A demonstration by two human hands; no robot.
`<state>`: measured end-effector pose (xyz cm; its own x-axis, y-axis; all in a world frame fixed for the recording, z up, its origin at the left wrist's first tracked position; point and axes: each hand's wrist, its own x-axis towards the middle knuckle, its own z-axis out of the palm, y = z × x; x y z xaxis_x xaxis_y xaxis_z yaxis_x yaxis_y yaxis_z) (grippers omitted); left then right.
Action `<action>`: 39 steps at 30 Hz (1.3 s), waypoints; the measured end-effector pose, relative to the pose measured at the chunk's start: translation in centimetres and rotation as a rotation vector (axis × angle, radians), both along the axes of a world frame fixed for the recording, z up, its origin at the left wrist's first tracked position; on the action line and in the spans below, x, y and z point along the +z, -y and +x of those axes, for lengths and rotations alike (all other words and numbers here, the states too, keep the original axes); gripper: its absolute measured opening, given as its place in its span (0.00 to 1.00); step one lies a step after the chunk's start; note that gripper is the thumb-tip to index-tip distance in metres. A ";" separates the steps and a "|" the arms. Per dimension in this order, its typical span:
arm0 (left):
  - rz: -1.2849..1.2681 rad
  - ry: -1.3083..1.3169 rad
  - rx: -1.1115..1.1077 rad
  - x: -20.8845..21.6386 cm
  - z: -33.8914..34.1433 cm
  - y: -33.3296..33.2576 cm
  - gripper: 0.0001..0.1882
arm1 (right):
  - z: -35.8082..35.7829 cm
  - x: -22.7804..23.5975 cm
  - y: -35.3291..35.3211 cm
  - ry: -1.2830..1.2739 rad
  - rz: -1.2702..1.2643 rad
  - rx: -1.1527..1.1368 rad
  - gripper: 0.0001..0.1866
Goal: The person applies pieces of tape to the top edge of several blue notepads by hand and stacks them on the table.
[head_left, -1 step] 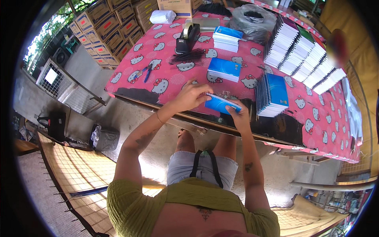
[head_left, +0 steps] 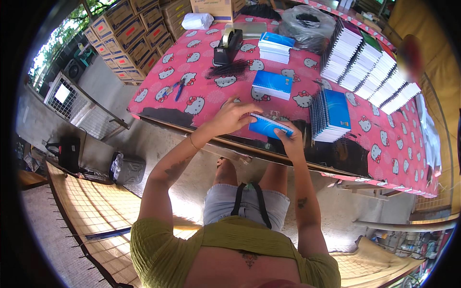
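A small blue-covered notebook (head_left: 263, 126) is held tilted above the table's near edge, its long far edge showing a row of binding holes or coils too small to make out. My right hand (head_left: 291, 138) grips its right end, thumb on the cover and fingers underneath. At the far left corner, my left hand (head_left: 234, 116) pinches with thumb and fingertips; any thin wire between them cannot be seen. Just beyond lies a stack of blue notebooks (head_left: 272, 81). Right of my hands stands a pile of wire-bound blue notebooks (head_left: 337, 113).
On the pink patterned table (head_left: 158, 98) lie blue-handled pliers (head_left: 180, 89), loose black binding wires (head_left: 228, 69), a tape dispenser (head_left: 227, 48) and another blue stack (head_left: 276, 47). Tall rows of bound notebooks (head_left: 355, 60) flank a plastic bag (head_left: 307, 29). Cartons (head_left: 129, 41) stand far left.
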<state>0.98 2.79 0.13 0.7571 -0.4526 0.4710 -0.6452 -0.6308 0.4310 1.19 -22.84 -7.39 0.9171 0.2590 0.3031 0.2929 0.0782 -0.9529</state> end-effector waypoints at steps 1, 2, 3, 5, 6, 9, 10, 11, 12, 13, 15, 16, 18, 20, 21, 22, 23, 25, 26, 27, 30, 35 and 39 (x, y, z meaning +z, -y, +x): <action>0.028 -0.004 -0.008 -0.1 0.1 -0.4 0.11 | 0.0 0.0 -0.3 -0.016 0.008 0.007 0.12; 0.050 -0.004 -0.024 0.1 0.3 -0.2 0.11 | 0.0 0.0 -0.2 -0.028 0.009 0.005 0.12; 0.056 -0.010 -0.034 0.3 0.5 -0.2 0.11 | 0.0 0.1 -0.1 -0.041 0.010 0.004 0.12; 0.067 -0.021 -0.052 0.8 1.0 -0.1 0.11 | 0.0 0.2 0.2 -0.058 -0.001 -0.004 0.13; 0.042 0.006 -0.045 0.9 1.0 0.2 0.11 | 0.0 0.4 0.4 -0.067 -0.007 -0.008 0.13; 0.002 -0.055 0.001 0.6 0.9 0.2 0.12 | 0.0 0.3 0.2 0.012 -0.022 -0.026 0.14; 0.009 -0.172 0.028 0.0 1.1 -0.6 0.13 | 0.0 0.2 0.1 0.004 -0.027 -0.018 0.14; 0.016 -0.286 0.054 0.2 1.1 -0.9 0.13 | 0.2 0.2 0.1 -0.002 -0.033 -0.010 0.14; -0.017 -0.190 0.030 0.2 0.9 -0.9 0.13 | 0.4 0.1 0.0 -0.008 -0.038 0.000 0.14; -0.048 -0.093 0.010 -0.1 0.4 -0.5 0.13 | 0.2 0.0 0.2 0.003 -0.082 -0.029 0.14; -0.067 0.058 0.017 0.3 -0.4 -0.4 0.13 | -0.1 0.5 0.2 0.053 -0.163 -0.046 0.15; -0.055 0.100 0.033 0.2 -0.5 -0.3 0.13 | -0.2 0.9 0.0 0.046 -0.162 -0.044 0.14; -0.009 0.175 0.051 0.2 -0.5 0.2 0.12 | -0.8 1.7 0.5 0.034 -0.167 -0.047 0.14; 0.071 0.246 0.072 0.6 -0.7 0.6 0.11 | -1.4 2.0 0.4 0.037 -0.158 -0.061 0.14; 0.081 0.317 0.113 0.7 -0.9 0.8 0.11 | -1.9 1.9 0.3 0.032 -0.149 -0.082 0.14; 0.092 0.388 0.150 0.8 -1.2 1.1 0.11 | -2.2 2.0 0.1 0.026 -0.139 -0.106 0.13; 0.101 0.459 0.182 0.9 -1.4 1.3 0.10 | -2.6 2.4 -0.3 0.011 -0.097 -0.111 0.13; 0.145 0.319 0.164 -0.3 -1.5 0.5 0.12 | -3.8 3.0 -1.5 -0.039 -0.014 -0.112 0.13; 0.097 0.286 0.126 -0.3 -1.4 0.4 0.12 | -3.9 3.0 -1.5 -0.030 -0.006 -0.116 0.12; 0.049 0.255 0.086 -0.3 -1.5 0.3 0.13 | -3.9 3.0 -1.6 -0.029 -0.003 -0.110 0.12; 0.246 0.159 0.161 0.7 -2.2 0.7 0.22 | -3.8 3.0 -1.7 -0.023 0.042 -0.126 0.12; 0.320 0.309 0.314 -3.4 -7.3 4.4 0.47 | -4.2 3.8 -1.8 0.006 0.109 -0.213 0.13; 0.338 0.309 0.397 -0.8 -6.4 4.9 0.46 | -4.4 3.1 -2.4 0.007 0.109 -0.158 0.13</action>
<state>-5.39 -2.11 -0.71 0.7500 -0.3265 0.5752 -0.3957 -0.9184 -0.0054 -3.19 -20.39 -4.26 0.9415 0.0771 0.3280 0.3163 0.1330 -0.9393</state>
